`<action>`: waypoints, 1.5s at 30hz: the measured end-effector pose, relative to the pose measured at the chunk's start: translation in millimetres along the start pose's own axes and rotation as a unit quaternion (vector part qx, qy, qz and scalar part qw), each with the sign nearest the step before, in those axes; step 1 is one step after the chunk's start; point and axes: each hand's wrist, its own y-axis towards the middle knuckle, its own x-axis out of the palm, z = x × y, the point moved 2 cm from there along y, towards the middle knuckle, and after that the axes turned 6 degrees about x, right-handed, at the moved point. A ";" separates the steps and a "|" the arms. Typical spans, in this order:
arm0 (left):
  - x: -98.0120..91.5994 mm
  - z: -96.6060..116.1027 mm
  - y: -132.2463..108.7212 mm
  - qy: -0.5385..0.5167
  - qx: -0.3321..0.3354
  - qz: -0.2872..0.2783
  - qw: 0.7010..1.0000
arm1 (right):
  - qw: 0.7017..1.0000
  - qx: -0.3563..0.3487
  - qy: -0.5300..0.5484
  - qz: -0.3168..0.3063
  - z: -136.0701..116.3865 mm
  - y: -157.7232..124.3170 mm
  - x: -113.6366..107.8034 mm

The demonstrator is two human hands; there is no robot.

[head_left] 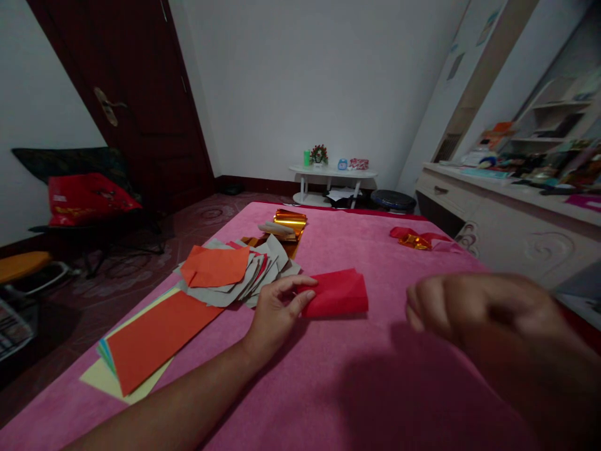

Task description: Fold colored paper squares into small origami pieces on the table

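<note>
My left hand (280,308) pinches the left edge of a folded piece of red paper (339,293) between thumb and fingers, just over the pink cloth. At the right, my right hand (479,313) is raised above the table and blurred, its fingers curled into a fist. Whatever it may hold is hidden. Beyond my left wrist lies a loose pile of grey paper pieces (267,266) with an orange paper piece (216,265) on top. Left of my forearm, a long orange sheet (159,335) rests on other coloured sheets.
The table is covered by a pink cloth (357,369). A shiny gold foil roll (290,219) lies at its far left, and crumpled red and gold scraps (416,240) at its far right. A cluttered cabinet (516,207) stands to the right, a chair with a red bag (89,199) to the left.
</note>
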 end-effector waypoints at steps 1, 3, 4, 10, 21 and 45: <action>-0.5 0.6 -0.2 0.005 -0.001 0.001 1.000 | 1.000 0.024 0.000 0.003 -5.2 19.4 2.7; -1.5 2.2 -0.9 0.015 -0.001 0.002 1.000 | 0.997 0.066 -0.023 0.015 -8.6 50.6 10.0; -1.9 2.9 -1.4 0.019 0.003 0.001 1.000 | 0.995 0.096 -0.012 -0.003 -6.4 60.5 15.2; -0.9 2.7 -2.8 0.020 0.035 -0.008 0.999 | 0.983 0.164 0.048 -0.064 20.7 63.0 39.0; -0.8 3.0 -2.7 0.030 0.044 -0.016 0.998 | 0.989 0.136 0.060 -0.023 38.0 59.5 41.2; 1.4 -9.4 -1.5 0.003 0.018 -0.037 0.999 | 0.983 0.165 0.080 0.029 47.7 56.4 47.5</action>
